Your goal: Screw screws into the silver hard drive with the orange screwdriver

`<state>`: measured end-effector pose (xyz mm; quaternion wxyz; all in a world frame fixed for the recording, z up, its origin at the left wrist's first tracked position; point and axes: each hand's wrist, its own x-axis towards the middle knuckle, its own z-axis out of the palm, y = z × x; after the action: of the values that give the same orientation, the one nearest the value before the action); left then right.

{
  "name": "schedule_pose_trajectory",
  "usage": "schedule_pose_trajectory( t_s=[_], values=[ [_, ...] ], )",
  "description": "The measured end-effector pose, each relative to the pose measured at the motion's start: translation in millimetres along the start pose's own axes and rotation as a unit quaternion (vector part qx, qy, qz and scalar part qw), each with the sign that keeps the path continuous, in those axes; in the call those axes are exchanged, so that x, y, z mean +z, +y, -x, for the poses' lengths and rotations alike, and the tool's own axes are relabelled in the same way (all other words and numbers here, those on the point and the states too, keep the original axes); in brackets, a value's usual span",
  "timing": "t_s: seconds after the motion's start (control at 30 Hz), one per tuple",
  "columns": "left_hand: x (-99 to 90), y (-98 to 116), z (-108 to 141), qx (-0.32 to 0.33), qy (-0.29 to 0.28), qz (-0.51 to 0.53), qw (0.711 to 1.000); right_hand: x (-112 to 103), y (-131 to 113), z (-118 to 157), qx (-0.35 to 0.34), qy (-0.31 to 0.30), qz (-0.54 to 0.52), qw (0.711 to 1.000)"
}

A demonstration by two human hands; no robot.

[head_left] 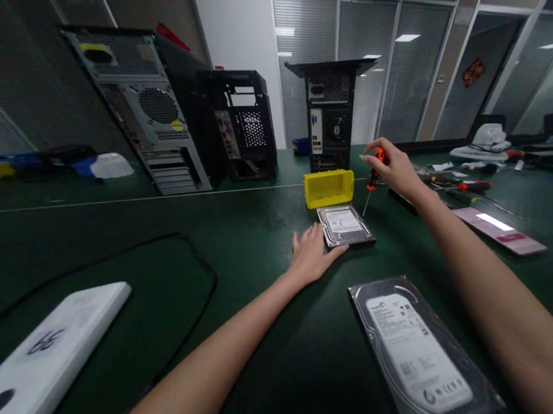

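So the silver rectangular hard drive with the white label (pixel 340 220) is lying flat on the dark green tabletop (pixel 259 265), right in front of a small open yellow plastic bin (pixel 329 188). The left hand (pixel 311 255) has it by the near-left corner, fingers at the left side and thumb along the near edge. The right hand (pixel 393 167) is gripping a screwdriver with an orange-and-black handle (pixel 377 160), pretty much upright, shaft pointing down at the drive's far right edge. Tip's tiny from here, so I honestly can't tell if it's touching the drive or just beside it. Closer in, a bigger-looking dark grey hard drive with a long white label (pixel 420 352) sits near the right forearm. Three black-and-grey metal computer towers (pixel 167 113) stand toward the back.
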<state>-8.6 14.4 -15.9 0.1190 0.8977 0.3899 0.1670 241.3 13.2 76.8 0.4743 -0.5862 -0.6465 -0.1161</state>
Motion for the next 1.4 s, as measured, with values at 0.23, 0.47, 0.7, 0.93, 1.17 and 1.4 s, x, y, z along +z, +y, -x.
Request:
schedule_pose_trajectory(
  t_s=[0.23,0.47,0.7,0.93,1.17,1.4],
  values=[
    [1.1,0,0,-0.006,-0.005,-0.001,1.000,-3,-5,-3,0.012,-0.031,-0.016,0.999],
    [2.7,-2,0,0.001,-0.001,0.000,1.000,-18,-9,-7,0.059,-0.136,-0.142,0.979],
    [0.7,0,2,-0.002,-0.001,-0.005,1.000,-32,-22,-7,0.103,-0.162,-0.210,0.959],
    [0.2,1,1,-0.004,-0.003,-0.003,1.000,-29,-8,-9,0.118,-0.144,-0.190,0.964],
    [1.6,0,3,0.000,-0.001,-0.001,1.000,-25,-10,-9,0.090,-0.139,-0.170,0.972],
    [1.4,-2,2,-0.001,-0.005,0.004,1.000,-15,-4,-8,0.035,-0.082,-0.099,0.991]
  ],
)
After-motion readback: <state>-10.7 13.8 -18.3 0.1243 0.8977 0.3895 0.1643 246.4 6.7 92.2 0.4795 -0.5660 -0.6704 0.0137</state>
